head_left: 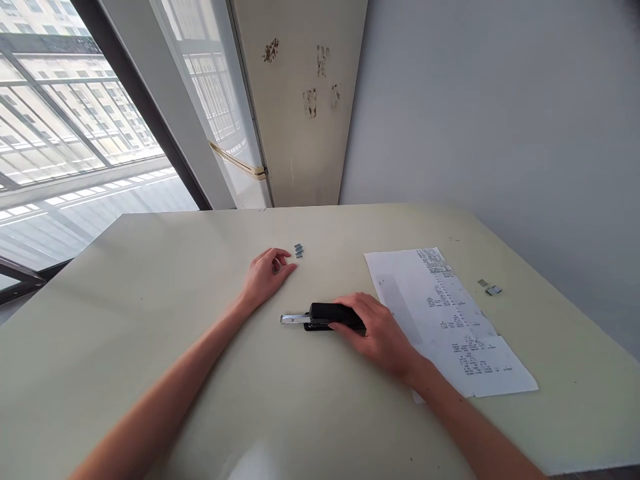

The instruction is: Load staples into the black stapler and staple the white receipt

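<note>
My right hand (pixel 377 330) wraps round the back part of a black stapler (pixel 323 313) lying on the table. A silver metal staple tray (pixel 294 319) sticks out of its left end. Beyond the stapler is my left hand (pixel 267 273), fingers loosely curled, with a gap between thumb and forefinger and nothing visible in it. Just past its fingertips lie a few small strips of staples (pixel 299 251), apart from the hand.
Printed paper sheets (pixel 440 320) lie right of the stapler, partly under my right forearm. More staple strips (pixel 493 290) rest farther right on the pale table (pixel 200 267). A wall (pixel 475 100) runs along the right side, with a window (pixel 75 120) at the left.
</note>
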Motion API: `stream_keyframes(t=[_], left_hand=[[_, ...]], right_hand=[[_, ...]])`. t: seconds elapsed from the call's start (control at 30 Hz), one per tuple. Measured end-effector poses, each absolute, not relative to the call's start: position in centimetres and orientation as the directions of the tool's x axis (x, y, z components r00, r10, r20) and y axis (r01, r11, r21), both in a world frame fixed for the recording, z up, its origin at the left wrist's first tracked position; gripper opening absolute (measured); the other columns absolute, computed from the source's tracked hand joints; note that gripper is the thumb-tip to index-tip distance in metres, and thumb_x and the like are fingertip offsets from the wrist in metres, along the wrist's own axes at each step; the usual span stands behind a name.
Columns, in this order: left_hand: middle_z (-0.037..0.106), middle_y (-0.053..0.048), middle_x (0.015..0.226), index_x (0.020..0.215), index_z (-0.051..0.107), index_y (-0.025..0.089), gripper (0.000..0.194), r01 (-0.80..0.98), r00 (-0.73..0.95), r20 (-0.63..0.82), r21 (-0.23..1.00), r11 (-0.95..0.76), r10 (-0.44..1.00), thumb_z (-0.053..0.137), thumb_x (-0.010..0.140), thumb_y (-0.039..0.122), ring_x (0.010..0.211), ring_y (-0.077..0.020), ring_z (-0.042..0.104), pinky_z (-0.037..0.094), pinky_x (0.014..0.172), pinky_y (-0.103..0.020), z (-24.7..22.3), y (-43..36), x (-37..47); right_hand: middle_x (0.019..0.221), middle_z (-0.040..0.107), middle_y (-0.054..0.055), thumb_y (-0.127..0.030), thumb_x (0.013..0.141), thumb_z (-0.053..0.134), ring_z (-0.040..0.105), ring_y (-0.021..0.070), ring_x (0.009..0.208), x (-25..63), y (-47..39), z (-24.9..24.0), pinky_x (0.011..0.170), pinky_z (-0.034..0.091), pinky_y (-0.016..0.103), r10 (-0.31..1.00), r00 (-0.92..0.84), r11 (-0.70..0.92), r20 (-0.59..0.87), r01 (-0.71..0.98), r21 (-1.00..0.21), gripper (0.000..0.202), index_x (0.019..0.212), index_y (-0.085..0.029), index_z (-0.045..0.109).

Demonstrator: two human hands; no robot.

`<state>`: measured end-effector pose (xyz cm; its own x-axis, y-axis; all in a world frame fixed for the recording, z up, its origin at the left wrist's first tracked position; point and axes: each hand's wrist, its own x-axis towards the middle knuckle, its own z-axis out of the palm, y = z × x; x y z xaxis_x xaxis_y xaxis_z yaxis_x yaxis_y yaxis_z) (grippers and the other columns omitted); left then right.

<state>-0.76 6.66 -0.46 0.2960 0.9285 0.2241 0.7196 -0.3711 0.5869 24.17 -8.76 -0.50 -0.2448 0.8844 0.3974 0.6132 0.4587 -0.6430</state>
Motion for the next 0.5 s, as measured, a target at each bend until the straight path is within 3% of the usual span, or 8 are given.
stream_keyframes(t=[0.2,0.5], left_hand=[[0.068,-0.005,0.105,0.101,0.072,0.021,0.025,0.782,0.258,0.241,0.516,-0.349,0.936,0.068,0.094,0.045,0.086,-0.0201,0.063,0.05,0.08,-0.034,-1.0,8.7,1.6],[0.068,-0.005,0.11,0.098,0.072,0.023,0.028,0.762,0.361,0.231,0.486,-0.429,0.904,0.061,0.098,0.049,0.089,-0.0207,0.066,0.05,0.08,-0.034,-0.5,6.7,-0.9]], right_hand=[[0.109,0.075,0.006,-0.032,0.103,0.066,0.07,0.0254,0.1,24.3,-8.7,-0.8,0.087,0.058,0.042,0.878,-0.242,0.469,0.414,0.617,-0.632,0.022,0.123,-0.028,0.061],[0.11,0.075,0.004,-0.031,0.102,0.068,0.07,0.0247,0.1,24.3,-8.7,-1.1,0.086,0.059,0.04,0.88,-0.237,0.462,0.412,0.632,-0.623,0.022,0.123,-0.029,0.062]])
